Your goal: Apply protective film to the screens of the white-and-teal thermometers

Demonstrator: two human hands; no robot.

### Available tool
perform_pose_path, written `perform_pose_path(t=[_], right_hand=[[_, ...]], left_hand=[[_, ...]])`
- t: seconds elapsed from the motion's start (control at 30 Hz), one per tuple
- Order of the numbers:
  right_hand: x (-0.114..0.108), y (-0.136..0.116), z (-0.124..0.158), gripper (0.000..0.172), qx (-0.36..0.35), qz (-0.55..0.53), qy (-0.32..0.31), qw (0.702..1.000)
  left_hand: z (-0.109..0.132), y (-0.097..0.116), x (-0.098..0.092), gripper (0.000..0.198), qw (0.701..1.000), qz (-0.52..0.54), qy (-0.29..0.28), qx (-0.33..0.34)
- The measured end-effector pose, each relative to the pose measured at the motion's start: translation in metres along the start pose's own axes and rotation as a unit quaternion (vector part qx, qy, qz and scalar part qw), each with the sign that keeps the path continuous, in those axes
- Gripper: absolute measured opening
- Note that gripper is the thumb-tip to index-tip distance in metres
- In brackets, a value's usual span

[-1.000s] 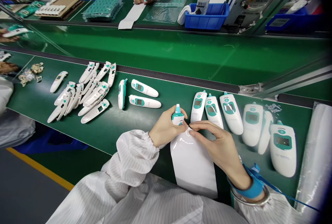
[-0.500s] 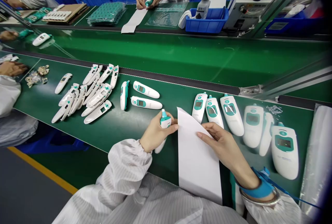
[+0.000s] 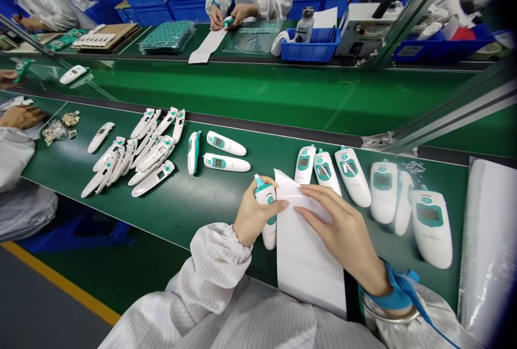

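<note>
My left hand (image 3: 251, 215) is closed around a white and teal handheld thermometer (image 3: 265, 194), its teal-collared tip pointing up. The left thumb presses on the edge of a long white paper sheet (image 3: 309, 263). At the upper part of this sheet, the fingers and thumb of my right hand (image 3: 347, 230) grip it, and the paper bends there. A thin, clear-looking edge shows between the two hands; I cannot make out what it is. Just beyond the right hand lie several finished-looking thermometers (image 3: 352, 176) with screens facing up.
Several white shell halves (image 3: 155, 152) are piled left of three thermometers (image 3: 226, 162). A co-worker's hand (image 3: 22, 116) rests at the far left. Across the green belt (image 3: 242, 90), another person handles a thermometer near a blue bin (image 3: 311, 51). Plastic wrap (image 3: 488, 241) lies on the right.
My left hand has moved slightly right with the thermometer, which now shows more of its front. My right fingers have shifted left along the sheet, whose top now bends. The view has shifted slightly.
</note>
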State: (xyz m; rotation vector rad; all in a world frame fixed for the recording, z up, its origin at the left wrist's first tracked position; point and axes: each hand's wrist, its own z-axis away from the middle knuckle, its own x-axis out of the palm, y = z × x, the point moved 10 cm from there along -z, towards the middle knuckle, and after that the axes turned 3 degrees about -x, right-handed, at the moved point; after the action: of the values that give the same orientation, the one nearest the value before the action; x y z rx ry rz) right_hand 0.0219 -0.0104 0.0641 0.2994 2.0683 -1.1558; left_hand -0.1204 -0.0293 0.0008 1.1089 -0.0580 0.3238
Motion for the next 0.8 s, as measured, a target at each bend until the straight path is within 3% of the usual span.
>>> perform_pose_path(t=[0.17,0.3,0.63,0.8], right_hand=[[0.001,0.016,0.002,0.046,0.085,-0.06,-0.017,0.994],[0.001,0.025,0.0,0.042,0.137,-0.155,-0.03,0.978],[-0.015,0.002,-0.012,0.028,0.046,-0.087,-0.026,0.995],[-0.029,-0.012,-0.024,0.017,0.009,-0.083,0.026,0.996]], left_hand=[[0.004,0.008,-0.002,0.032,0.999,-0.014,0.017,0.029],[0.01,0.023,0.0,0.028,0.996,-0.058,0.025,0.06],[0.011,0.048,0.004,0.029,0.991,-0.05,0.041,0.115],[0.009,0.061,0.008,0.027,0.984,-0.074,0.067,0.149]])
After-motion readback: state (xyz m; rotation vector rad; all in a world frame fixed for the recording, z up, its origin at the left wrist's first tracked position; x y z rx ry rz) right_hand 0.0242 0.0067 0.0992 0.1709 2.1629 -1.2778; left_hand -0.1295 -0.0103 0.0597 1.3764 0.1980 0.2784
